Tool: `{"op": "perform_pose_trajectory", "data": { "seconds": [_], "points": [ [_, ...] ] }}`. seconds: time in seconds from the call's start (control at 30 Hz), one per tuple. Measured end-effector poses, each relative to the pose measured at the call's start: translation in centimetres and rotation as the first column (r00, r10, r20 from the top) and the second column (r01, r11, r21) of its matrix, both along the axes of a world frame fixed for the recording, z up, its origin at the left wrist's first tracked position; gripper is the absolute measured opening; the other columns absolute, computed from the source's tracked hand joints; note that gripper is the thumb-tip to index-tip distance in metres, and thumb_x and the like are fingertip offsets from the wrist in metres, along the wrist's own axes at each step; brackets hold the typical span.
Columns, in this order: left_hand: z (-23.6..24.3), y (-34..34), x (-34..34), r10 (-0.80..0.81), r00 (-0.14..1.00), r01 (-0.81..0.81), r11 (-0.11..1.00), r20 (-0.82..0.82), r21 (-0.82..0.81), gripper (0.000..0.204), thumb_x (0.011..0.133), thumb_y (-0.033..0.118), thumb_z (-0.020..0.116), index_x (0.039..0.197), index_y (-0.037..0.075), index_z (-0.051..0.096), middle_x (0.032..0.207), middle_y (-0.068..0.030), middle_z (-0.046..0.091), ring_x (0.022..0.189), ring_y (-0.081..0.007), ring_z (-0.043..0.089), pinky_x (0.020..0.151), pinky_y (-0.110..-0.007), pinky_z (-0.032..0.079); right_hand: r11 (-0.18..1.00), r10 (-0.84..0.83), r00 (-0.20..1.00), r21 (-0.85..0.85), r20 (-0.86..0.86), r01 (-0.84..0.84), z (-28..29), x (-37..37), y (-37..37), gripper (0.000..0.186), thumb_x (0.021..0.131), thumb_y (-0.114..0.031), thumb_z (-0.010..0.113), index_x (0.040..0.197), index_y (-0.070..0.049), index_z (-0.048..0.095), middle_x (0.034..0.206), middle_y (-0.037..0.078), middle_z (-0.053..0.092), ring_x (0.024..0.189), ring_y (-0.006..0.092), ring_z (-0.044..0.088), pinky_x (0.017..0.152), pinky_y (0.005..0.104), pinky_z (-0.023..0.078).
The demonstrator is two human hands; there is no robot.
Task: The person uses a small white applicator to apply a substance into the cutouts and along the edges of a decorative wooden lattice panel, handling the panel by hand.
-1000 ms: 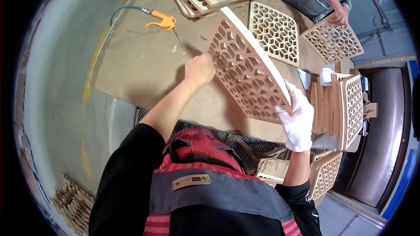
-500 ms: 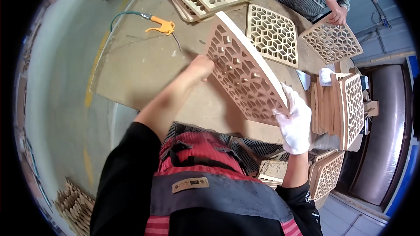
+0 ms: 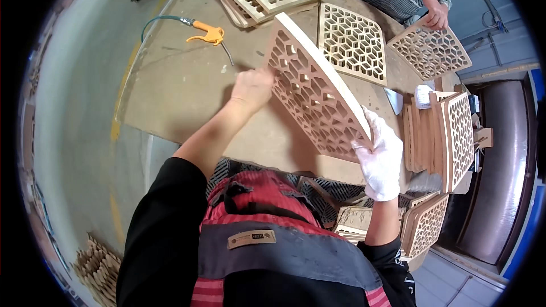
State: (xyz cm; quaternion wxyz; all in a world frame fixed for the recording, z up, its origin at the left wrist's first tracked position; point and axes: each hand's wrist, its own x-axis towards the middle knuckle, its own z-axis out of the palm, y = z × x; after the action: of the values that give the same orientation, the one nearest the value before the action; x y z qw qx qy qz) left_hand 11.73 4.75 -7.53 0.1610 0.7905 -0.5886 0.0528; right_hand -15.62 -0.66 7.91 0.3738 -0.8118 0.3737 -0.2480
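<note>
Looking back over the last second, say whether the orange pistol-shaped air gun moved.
No. Judged against the broad brown tabletop, the air gun has not shifted either way; only the view drifted slightly.

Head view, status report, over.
White-gloved right hand gripping tilted wooden lattice panel. Bare left hand at its left edge. Orange air gun lies clear.

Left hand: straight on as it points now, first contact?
The left hand would meet the lattice panel gripped by the gloved right hand, at the face near its left edge. They may already be touching; depth is unclear there.
</note>
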Motion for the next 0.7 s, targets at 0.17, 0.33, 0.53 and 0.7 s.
{"op": "perform_pose_trajectory", "data": {
  "seconds": [0.17, 0.33, 0.53, 0.7],
  "points": [
    [0.7, 2.1, -0.2, -0.005, 0.997, 0.003, 1.000, -0.074, -0.029, 0.009, 0.082, 0.009, 0.053, 0.084, 0.003, 0.060, 0.073, -0.0179, 0.065, 0.067, -0.0333, 0.066, 0.062, -0.047, 0.052, 0.997, 0.045, 0.999, -0.063, -0.020, -0.046, -0.7, -0.6, -0.9, 0.055, 0.069, 0.011, 0.065, 0.122, -0.003, 0.061, 0.110, 0.015, 0.067, 0.103, 0.0253, 0.065, 0.094, 0.0317, 0.048],
    [2.6, 3.1, 0.6, 0.192, 0.889, -0.168, 0.981, -0.417, 0.093, 0.033, 0.099, 0.029, 0.043, 0.084, 0.005, 0.060, 0.074, -0.0199, 0.064, 0.072, -0.0422, 0.062, 0.067, -0.052, 0.048, 1.000, 0.007, 1.000, 0.005, -0.017, -0.007, -0.3, -0.2, -1.1, 0.056, 0.068, 0.012, 0.066, 0.122, -0.002, 0.060, 0.111, 0.014, 0.067, 0.103, 0.0258, 0.064, 0.094, 0.0321, 0.048],
    [3.7, 0.8, 1.4, 0.206, 0.963, -0.184, 0.973, -0.173, 0.137, 0.029, 0.097, 0.028, 0.049, 0.082, 0.006, 0.061, 0.073, -0.0175, 0.065, 0.069, -0.0392, 0.063, 0.063, -0.050, 0.049, 0.995, -0.019, 1.000, 0.103, -0.005, 0.020, 0.5, 0.0, -0.7, 0.058, 0.069, 0.016, 0.063, 0.125, 0.003, 0.056, 0.118, 0.013, 0.063, 0.112, 0.0217, 0.059, 0.100, 0.0311, 0.043],
    [2.2, 1.0, 1.3, 0.078, 0.988, -0.086, 0.995, -0.133, -0.056, 0.025, 0.095, 0.024, 0.051, 0.081, 0.005, 0.061, 0.071, -0.0163, 0.065, 0.065, -0.0373, 0.064, 0.059, -0.048, 0.049, 0.999, -0.019, 0.996, -0.038, -0.085, 0.016, -0.1, -0.2, -1.2, 0.057, 0.068, 0.012, 0.067, 0.122, -0.002, 0.059, 0.112, 0.014, 0.066, 0.103, 0.0278, 0.063, 0.094, 0.0329, 0.048]
  ]
}}
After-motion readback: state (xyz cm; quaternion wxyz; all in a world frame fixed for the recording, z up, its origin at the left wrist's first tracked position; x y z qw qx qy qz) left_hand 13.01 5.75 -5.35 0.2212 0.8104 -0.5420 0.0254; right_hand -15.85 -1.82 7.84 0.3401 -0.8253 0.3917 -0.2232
